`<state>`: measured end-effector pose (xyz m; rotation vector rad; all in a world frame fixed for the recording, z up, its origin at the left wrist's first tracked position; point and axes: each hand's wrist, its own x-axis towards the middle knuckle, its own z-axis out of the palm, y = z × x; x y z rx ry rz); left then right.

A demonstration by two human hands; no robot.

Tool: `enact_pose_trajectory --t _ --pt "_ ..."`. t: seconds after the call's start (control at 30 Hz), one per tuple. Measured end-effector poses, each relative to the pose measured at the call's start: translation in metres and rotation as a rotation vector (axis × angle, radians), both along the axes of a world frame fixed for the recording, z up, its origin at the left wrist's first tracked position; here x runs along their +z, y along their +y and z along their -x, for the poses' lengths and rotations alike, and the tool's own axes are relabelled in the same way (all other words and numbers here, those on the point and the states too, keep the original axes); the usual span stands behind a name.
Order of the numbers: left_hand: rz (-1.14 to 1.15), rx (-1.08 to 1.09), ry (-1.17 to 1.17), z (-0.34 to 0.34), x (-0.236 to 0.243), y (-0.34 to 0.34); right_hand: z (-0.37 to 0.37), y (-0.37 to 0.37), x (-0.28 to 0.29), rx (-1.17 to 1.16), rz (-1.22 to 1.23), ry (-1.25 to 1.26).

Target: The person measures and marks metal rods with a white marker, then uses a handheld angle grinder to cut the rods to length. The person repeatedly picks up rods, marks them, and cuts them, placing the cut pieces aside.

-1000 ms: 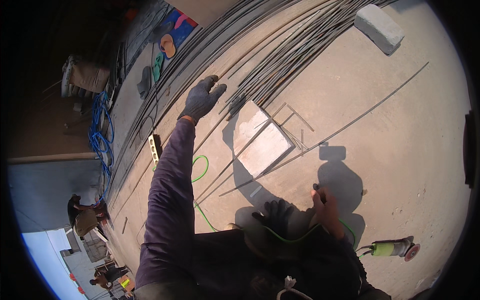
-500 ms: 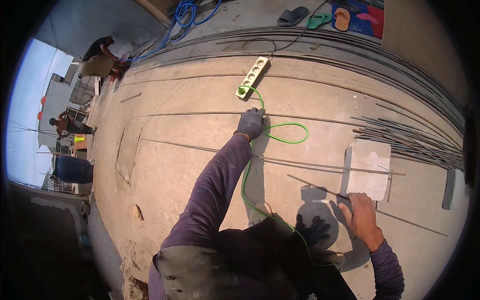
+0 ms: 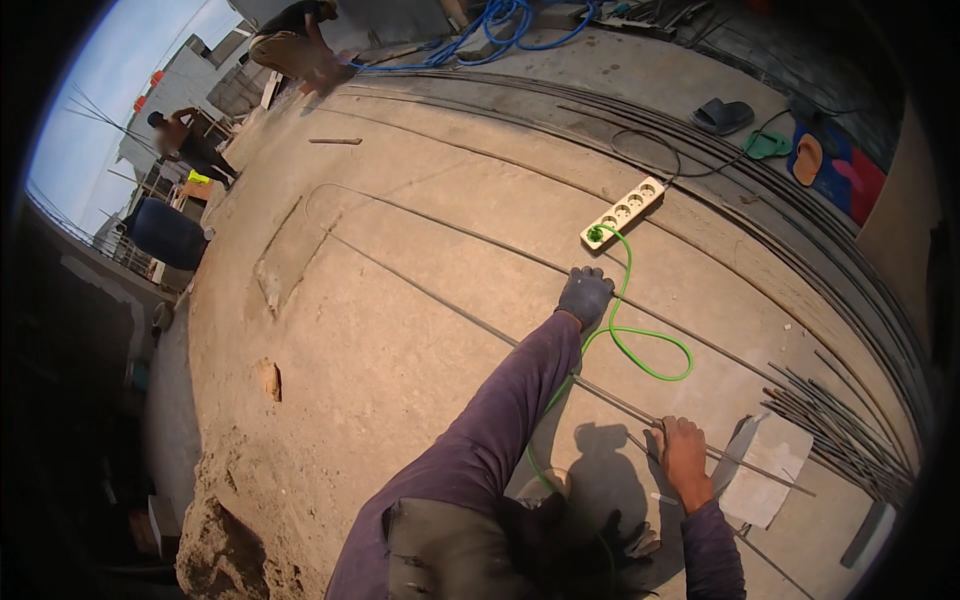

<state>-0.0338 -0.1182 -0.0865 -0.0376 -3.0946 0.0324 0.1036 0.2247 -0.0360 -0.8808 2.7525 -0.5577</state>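
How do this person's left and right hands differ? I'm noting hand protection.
The left hand wears a dark grey glove; the right hand is bare. The left hand reaches farther from the body than the right hand. The left hand is nearer the white power strip, the right hand nearer the white block. Both emerge from purple sleeves, palms hidden.

Open floor [image 3: 350,400] at left — but green cable [image 3: 690,360] loops beside the left hand [image 3: 585,293], pale block [image 3: 777,450] near the right hand [image 3: 685,455].
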Motion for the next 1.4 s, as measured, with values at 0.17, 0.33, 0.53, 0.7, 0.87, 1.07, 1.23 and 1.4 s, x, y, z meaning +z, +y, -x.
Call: enact_pose_trajectory --t 0.17,0.33,0.53,0.7,0.87,1.07,1.23,1.4 --pt "0.084 -0.076 -0.008 0.017 0.006 0.001 0.025 0.001 0.014 -0.087 0.079 0.095" --pt "-0.022 -0.149 0.086 0.01 0.022 -0.019 0.039 0.007 0.053 -0.077 0.279 0.199" --pt "-0.069 -0.249 0.205 0.013 0.072 0.012 0.015 0.04 0.054 -0.175 0.227 0.235" --pt "-0.198 -0.497 0.175 0.0 0.091 0.068 -0.007 0.126 0.075 -0.254 0.136 0.2" --pt "-0.45 -0.72 -0.043 -0.032 0.104 0.211 -0.048 0.272 0.06 -0.382 -0.035 0.261" --pt "-0.466 -0.905 -0.234 -0.048 0.107 0.434 -0.066 0.466 0.05 -0.724 -0.358 0.403" --pt "-0.464 -0.892 -0.213 -0.031 0.086 0.567 -0.096 0.535 0.012 -1.209 -0.207 0.662" --pt "-0.429 -0.874 -0.451 -0.029 0.079 0.574 -0.141 0.491 -0.051 -1.759 0.481 0.183"
